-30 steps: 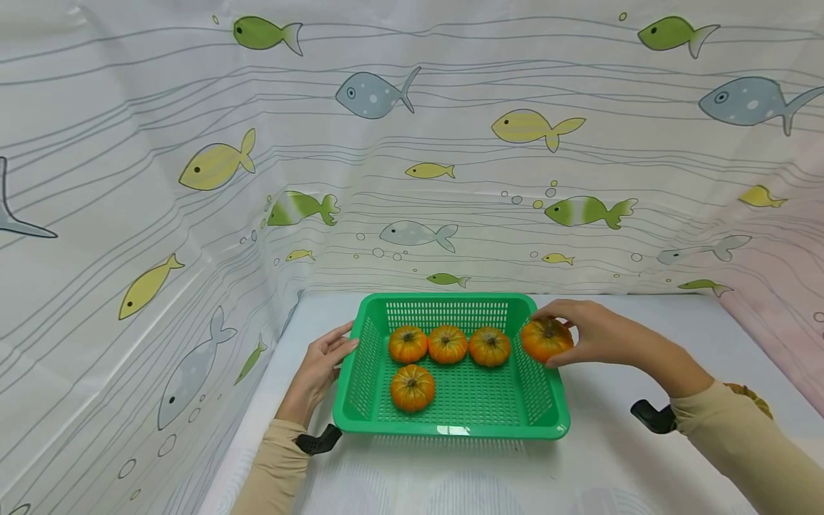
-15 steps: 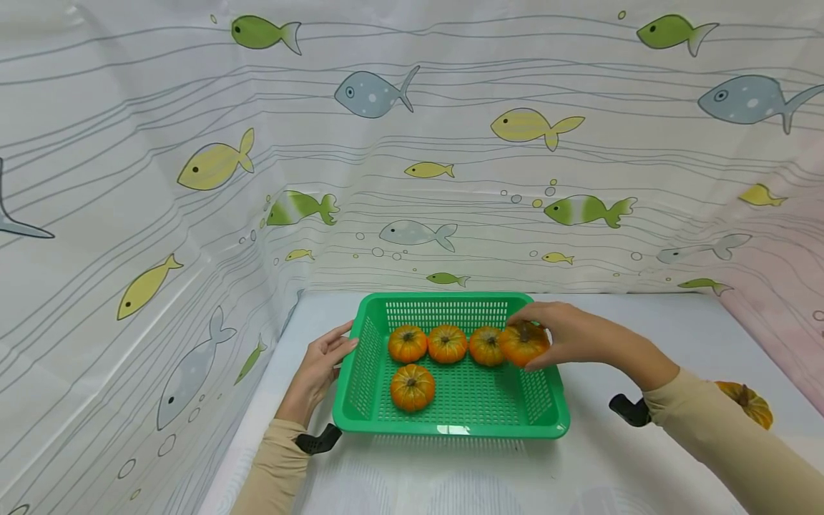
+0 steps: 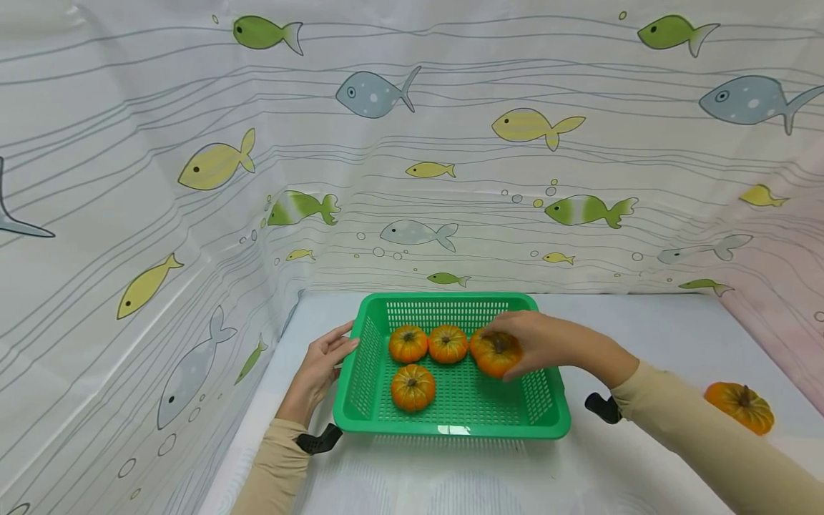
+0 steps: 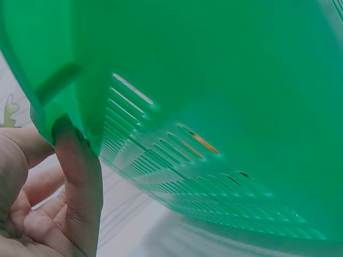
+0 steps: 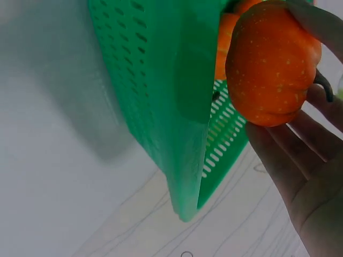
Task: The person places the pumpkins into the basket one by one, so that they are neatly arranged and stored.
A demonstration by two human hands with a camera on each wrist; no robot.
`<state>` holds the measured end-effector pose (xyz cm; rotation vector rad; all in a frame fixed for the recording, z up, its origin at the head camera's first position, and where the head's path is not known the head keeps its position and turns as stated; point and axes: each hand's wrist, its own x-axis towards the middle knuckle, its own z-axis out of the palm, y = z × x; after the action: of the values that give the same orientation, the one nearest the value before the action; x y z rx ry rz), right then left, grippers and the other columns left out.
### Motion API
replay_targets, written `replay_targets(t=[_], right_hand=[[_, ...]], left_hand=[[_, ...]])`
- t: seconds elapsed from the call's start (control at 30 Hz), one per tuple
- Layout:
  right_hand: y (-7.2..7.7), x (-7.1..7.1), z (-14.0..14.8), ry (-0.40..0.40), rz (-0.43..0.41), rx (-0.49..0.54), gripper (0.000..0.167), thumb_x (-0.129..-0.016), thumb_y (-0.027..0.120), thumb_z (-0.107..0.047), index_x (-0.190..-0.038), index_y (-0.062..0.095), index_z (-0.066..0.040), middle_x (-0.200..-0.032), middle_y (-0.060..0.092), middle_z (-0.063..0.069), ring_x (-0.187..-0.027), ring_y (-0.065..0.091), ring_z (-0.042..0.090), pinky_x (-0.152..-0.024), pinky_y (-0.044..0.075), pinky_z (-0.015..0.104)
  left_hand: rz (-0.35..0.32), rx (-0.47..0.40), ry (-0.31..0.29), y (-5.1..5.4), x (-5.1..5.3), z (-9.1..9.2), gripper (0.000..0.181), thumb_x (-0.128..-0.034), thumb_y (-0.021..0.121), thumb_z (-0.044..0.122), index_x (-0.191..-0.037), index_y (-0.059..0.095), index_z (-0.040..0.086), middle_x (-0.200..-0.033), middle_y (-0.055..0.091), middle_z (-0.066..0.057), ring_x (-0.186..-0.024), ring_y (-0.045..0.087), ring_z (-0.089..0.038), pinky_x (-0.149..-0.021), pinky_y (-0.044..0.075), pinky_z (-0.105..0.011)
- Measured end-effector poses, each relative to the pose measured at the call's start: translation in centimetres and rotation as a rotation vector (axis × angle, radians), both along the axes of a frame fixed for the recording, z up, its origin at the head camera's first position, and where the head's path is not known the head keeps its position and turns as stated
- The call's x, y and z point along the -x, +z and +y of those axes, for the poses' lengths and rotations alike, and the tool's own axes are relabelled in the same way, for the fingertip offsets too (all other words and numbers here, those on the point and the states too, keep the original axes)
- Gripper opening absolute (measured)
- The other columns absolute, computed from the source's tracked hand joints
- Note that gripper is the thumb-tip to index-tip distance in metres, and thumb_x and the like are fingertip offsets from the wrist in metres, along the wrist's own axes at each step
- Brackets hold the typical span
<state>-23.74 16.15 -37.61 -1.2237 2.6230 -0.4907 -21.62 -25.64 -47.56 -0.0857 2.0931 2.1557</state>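
In the head view my right hand (image 3: 543, 342) grips a small orange pumpkin (image 3: 494, 357) over the right half of a green plastic basket (image 3: 450, 430). The right wrist view shows the same pumpkin (image 5: 270, 67) between thumb and fingers, its dark stem on one side. My left hand (image 3: 322, 361) holds the basket's left rim; in the left wrist view its fingers (image 4: 79, 166) curl over the green edge. Inside the basket lie a pumpkin (image 3: 408, 344) at back left, another (image 3: 448, 344) beside it and one (image 3: 413, 388) in front. The held pumpkin mostly hides one more.
Another pumpkin (image 3: 740, 408) lies on the white table (image 3: 618, 458) at the right, close to my right sleeve. A fish-patterned sheet (image 3: 399, 200) rises behind the basket and along the left side.
My right hand has carried the pumpkin leftward, from the basket's right rim to over its inside. The table pumpkin at the right has come out from behind the sleeve. My left hand stays put.
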Motion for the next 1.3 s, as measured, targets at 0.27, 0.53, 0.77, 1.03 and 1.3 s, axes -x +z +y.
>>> replay_targets(t=[0.27, 0.53, 0.77, 1.03, 1.3], right_hand=[[-0.6, 0.1, -2.5, 0.049, 0.012, -0.071, 0.065, -0.076, 0.092, -0.033, -0.133, 0.067, -0.015, -0.129, 0.068, -0.001, -0.118, 0.064, 0.02, -0.103, 0.056, 0.044], [-0.9, 0.3, -4.6, 0.105, 0.016, -0.124, 0.067, -0.075, 0.094, -0.035, -0.133, 0.067, -0.013, -0.132, 0.069, 0.003, -0.118, 0.065, 0.022, -0.103, 0.057, 0.044], [-0.9, 0.4, -5.9, 0.123, 0.009, -0.135, 0.068, -0.075, 0.094, -0.033, -0.134, 0.066, -0.013, -0.134, 0.068, 0.003, -0.118, 0.066, 0.02, -0.104, 0.057, 0.041], [-1.9, 0.6, -7.4, 0.151, 0.02, -0.143, 0.068, -0.074, 0.095, -0.03, -0.133, 0.066, -0.012, -0.128, 0.07, -0.001, -0.113, 0.065, 0.015, -0.102, 0.057, 0.035], [-2.7, 0.3, -8.4, 0.14, 0.032, -0.223, 0.067, -0.074, 0.095, -0.033, -0.132, 0.067, -0.016, -0.128, 0.068, -0.003, -0.109, 0.065, 0.011, -0.095, 0.059, 0.032]], left_hand=[[0.005, 0.0, -0.001, 0.0, 0.0, 0.0, 0.06, -0.1029, 0.066, 0.019, -0.158, 0.043, 0.012, -0.101, 0.07, 0.007, -0.082, 0.072, -0.005, -0.069, 0.063, -0.024], [0.0, 0.005, 0.0, 0.0, 0.0, -0.1, 0.061, -0.1027, 0.067, 0.019, -0.158, 0.043, 0.012, -0.102, 0.07, 0.007, -0.083, 0.073, -0.005, -0.069, 0.063, -0.024], [0.005, 0.004, -0.005, -0.1, 0.0, -0.1, 0.061, -0.1027, 0.067, 0.019, -0.158, 0.042, 0.012, -0.101, 0.07, 0.007, -0.083, 0.073, -0.005, -0.069, 0.063, -0.024], [0.008, 0.0, -0.008, -0.1, 0.0, -0.1, 0.061, -0.1028, 0.067, 0.019, -0.158, 0.042, 0.012, -0.101, 0.07, 0.007, -0.083, 0.073, -0.005, -0.069, 0.063, -0.024], [-0.002, 0.002, 0.0, -0.1, 0.0, -0.1, 0.061, -0.1023, 0.067, 0.019, -0.158, 0.043, 0.012, -0.101, 0.071, 0.007, -0.083, 0.073, -0.005, -0.071, 0.063, -0.025]])
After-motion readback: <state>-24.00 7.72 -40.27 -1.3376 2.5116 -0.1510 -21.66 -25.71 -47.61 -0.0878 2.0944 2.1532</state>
